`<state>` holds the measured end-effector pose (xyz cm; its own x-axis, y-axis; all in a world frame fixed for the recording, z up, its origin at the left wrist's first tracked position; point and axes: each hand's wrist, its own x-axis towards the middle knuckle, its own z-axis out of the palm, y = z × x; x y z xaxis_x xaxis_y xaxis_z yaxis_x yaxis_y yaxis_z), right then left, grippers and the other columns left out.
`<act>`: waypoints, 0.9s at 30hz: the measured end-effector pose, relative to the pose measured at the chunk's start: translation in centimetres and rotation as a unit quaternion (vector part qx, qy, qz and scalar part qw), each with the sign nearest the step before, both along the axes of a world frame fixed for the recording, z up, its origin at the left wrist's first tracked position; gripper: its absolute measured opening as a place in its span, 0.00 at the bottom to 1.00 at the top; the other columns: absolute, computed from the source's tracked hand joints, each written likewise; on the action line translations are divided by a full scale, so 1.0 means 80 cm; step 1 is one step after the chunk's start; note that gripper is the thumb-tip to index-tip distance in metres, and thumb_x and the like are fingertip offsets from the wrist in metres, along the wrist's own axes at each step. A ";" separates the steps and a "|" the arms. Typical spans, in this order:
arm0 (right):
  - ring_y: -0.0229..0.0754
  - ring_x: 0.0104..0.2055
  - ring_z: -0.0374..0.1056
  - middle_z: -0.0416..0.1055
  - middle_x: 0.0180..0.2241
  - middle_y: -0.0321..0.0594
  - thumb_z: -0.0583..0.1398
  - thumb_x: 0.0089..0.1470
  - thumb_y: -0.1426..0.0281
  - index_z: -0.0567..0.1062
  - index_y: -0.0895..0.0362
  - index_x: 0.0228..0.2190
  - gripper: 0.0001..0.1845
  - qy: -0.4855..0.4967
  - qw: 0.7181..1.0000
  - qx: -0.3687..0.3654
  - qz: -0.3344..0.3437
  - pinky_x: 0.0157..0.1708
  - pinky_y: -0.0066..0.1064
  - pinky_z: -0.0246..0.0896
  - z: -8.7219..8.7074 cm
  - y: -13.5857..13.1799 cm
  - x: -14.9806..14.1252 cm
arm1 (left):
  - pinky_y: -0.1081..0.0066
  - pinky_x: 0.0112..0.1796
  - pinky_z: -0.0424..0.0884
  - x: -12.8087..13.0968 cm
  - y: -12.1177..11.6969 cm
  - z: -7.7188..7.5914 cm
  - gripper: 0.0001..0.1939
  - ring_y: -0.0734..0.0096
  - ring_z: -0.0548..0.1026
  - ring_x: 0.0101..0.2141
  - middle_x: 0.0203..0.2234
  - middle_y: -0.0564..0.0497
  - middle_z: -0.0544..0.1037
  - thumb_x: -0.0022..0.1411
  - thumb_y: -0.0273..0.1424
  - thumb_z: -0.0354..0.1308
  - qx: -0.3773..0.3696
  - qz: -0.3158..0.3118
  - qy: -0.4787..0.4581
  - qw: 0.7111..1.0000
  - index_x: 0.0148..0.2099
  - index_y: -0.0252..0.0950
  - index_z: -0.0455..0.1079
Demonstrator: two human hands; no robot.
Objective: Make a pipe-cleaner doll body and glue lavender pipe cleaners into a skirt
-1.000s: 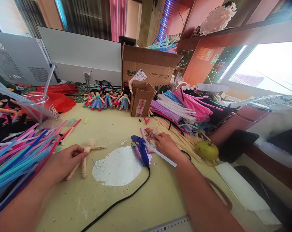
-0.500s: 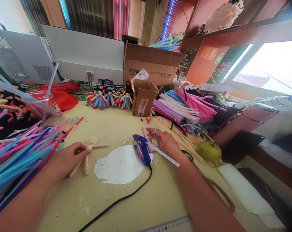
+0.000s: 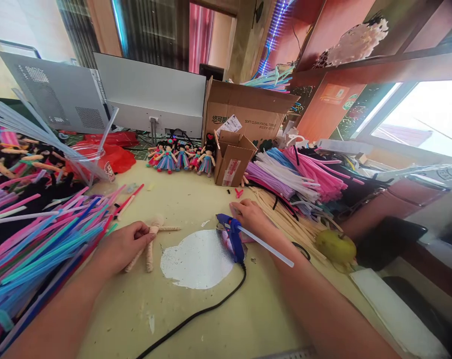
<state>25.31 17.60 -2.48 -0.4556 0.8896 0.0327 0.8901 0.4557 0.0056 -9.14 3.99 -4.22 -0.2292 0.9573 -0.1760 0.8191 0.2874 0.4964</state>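
My left hand [image 3: 130,243] is closed on a beige doll body [image 3: 150,254] wound from fuzzy stems, its arm and legs lying on the table. My right hand [image 3: 250,215] is just behind the blue glue gun [image 3: 231,237], fingers pinched together; what they hold is too small and blurred to make out. A clear glue stick [image 3: 266,245] juts from the gun's back, passing in front of my right wrist. Under the gun is a silvery-white patch [image 3: 196,262] on the tabletop. Pinkish material beside the gun is mostly hidden.
Colourful fuzzy stems [image 3: 61,244] heap up on the left; more bundles [image 3: 300,174] lie at the right. Finished dolls [image 3: 181,157] sit at the back beside a small cardboard box [image 3: 233,162]. A black cord [image 3: 196,314] runs toward me. A green fruit [image 3: 334,245] stands right.
The view has shifted, so the scene sits further right and lower. My right hand has drawn its fingers together and the picture card it touched no longer shows there. My left hand keeps the doll body.
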 end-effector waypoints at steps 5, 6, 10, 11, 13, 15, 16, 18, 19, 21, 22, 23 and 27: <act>0.48 0.51 0.63 0.70 0.50 0.49 0.54 0.62 0.69 0.71 0.52 0.56 0.22 0.003 1.000 0.009 0.004 0.51 0.35 0.54 -0.014 0.009 0.002 | 0.69 0.34 0.61 -0.001 0.001 -0.005 0.21 0.62 0.75 0.35 0.35 0.52 0.80 0.60 0.51 0.49 0.006 -0.003 -0.013 1.000 0.39 0.41 0.71; 0.48 0.51 0.63 0.70 0.50 0.48 0.54 0.62 0.69 0.71 0.52 0.56 0.22 0.004 1.000 0.011 0.005 0.51 0.35 0.54 -0.016 0.009 0.002 | 0.69 0.34 0.61 -0.001 0.000 -0.004 0.21 0.62 0.75 0.35 0.35 0.52 0.80 0.60 0.51 0.49 0.007 -0.001 -0.014 1.000 0.39 0.41 0.71; 0.48 0.51 0.64 0.70 0.50 0.49 0.53 0.62 0.69 0.73 0.53 0.55 0.21 0.005 1.000 0.010 0.005 0.52 0.35 0.54 -0.015 0.010 0.002 | 0.69 0.34 0.61 0.001 -0.001 -0.001 0.21 0.61 0.75 0.36 0.35 0.52 0.80 0.60 0.51 0.48 0.003 0.001 -0.014 1.000 0.39 0.41 0.71; 0.48 0.51 0.64 0.70 0.50 0.49 0.53 0.62 0.69 0.72 0.53 0.55 0.21 0.004 1.000 0.009 0.005 0.52 0.35 0.53 -0.015 0.010 0.002 | 0.69 0.33 0.61 0.002 -0.001 0.001 0.20 0.61 0.75 0.35 0.34 0.52 0.80 0.60 0.50 0.48 0.001 0.002 -0.013 1.000 0.39 0.41 0.71; 0.47 0.51 0.64 0.70 0.50 0.49 0.53 0.62 0.69 0.72 0.54 0.55 0.21 0.003 1.000 0.007 0.006 0.52 0.35 0.53 -0.015 0.010 0.002 | 0.70 0.32 0.60 0.002 -0.001 0.002 0.20 0.61 0.74 0.35 0.34 0.52 0.80 0.59 0.50 0.49 0.000 0.005 -0.010 1.000 0.39 0.41 0.71; 0.47 0.51 0.64 0.71 0.49 0.49 0.53 0.62 0.68 0.73 0.54 0.54 0.20 0.003 1.000 0.005 0.005 0.52 0.35 0.53 -0.014 0.010 0.002 | 0.70 0.31 0.60 0.004 -0.001 0.004 0.20 0.62 0.74 0.34 0.33 0.53 0.80 0.59 0.50 0.50 0.000 0.010 -0.008 1.000 0.39 0.41 0.72; 0.47 0.51 0.64 0.71 0.49 0.49 0.53 0.63 0.68 0.74 0.54 0.53 0.19 0.002 1.000 0.005 0.003 0.52 0.35 0.53 -0.014 0.010 0.002 | 0.70 0.30 0.59 0.004 -0.001 0.005 0.20 0.62 0.74 0.34 0.33 0.53 0.79 0.59 0.50 0.50 0.000 0.012 -0.010 1.000 0.38 0.41 0.72; 0.47 0.51 0.64 0.71 0.48 0.49 0.53 0.63 0.68 0.74 0.55 0.51 0.18 0.001 1.000 0.005 0.000 0.51 0.35 0.53 -0.014 0.009 0.003 | 0.70 0.30 0.59 0.006 -0.002 0.006 0.20 0.63 0.74 0.34 0.32 0.53 0.79 0.59 0.50 0.49 -0.003 0.014 -0.013 1.000 0.38 0.41 0.71; 0.47 0.51 0.64 0.71 0.48 0.49 0.53 0.63 0.68 0.74 0.55 0.51 0.18 0.000 1.000 0.005 -0.002 0.51 0.35 0.53 -0.013 0.009 0.003 | 0.70 0.30 0.60 0.006 -0.002 0.007 0.20 0.63 0.74 0.34 0.32 0.53 0.79 0.59 0.50 0.49 -0.006 0.016 -0.013 1.000 0.38 0.41 0.71; 0.47 0.51 0.64 0.71 0.48 0.50 0.54 0.62 0.68 0.74 0.55 0.51 0.18 -0.003 1.000 0.005 -0.004 0.51 0.35 0.53 -0.013 0.008 0.004 | 0.70 0.31 0.59 0.007 -0.003 0.008 0.20 0.63 0.74 0.34 0.33 0.53 0.79 0.59 0.50 0.49 -0.008 0.018 -0.012 1.000 0.38 0.41 0.71; 0.47 0.51 0.64 0.71 0.48 0.50 0.54 0.62 0.68 0.74 0.55 0.51 0.18 -0.004 1.000 0.006 -0.005 0.51 0.35 0.53 -0.013 0.008 0.004 | 0.70 0.31 0.59 0.007 -0.003 0.009 0.20 0.63 0.74 0.34 0.33 0.53 0.79 0.59 0.50 0.49 -0.008 0.018 -0.010 1.000 0.38 0.41 0.71; 0.48 0.51 0.63 0.71 0.48 0.50 0.54 0.62 0.68 0.74 0.55 0.52 0.18 -0.006 1.000 0.006 -0.005 0.51 0.35 0.53 -0.012 0.008 0.004 | 0.70 0.31 0.59 0.007 -0.003 0.009 0.20 0.63 0.74 0.34 0.33 0.53 0.79 0.59 0.50 0.49 -0.006 0.016 -0.007 1.000 0.38 0.41 0.71; 0.47 0.52 0.63 0.71 0.49 0.49 0.53 0.63 0.67 0.72 0.53 0.55 0.20 -0.015 1.000 0.007 0.001 0.51 0.35 0.54 -0.013 0.009 0.002 | 0.70 0.30 0.58 0.005 -0.003 0.007 0.19 0.63 0.73 0.34 0.32 0.53 0.79 0.60 0.50 0.49 0.000 0.005 0.010 1.000 0.38 0.42 0.71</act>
<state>25.48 18.28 -3.48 -0.4585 0.8881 0.0321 0.8885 0.4574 0.0380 -8.71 3.76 -3.62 -0.2430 0.9547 -0.1717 0.8258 0.2964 0.4797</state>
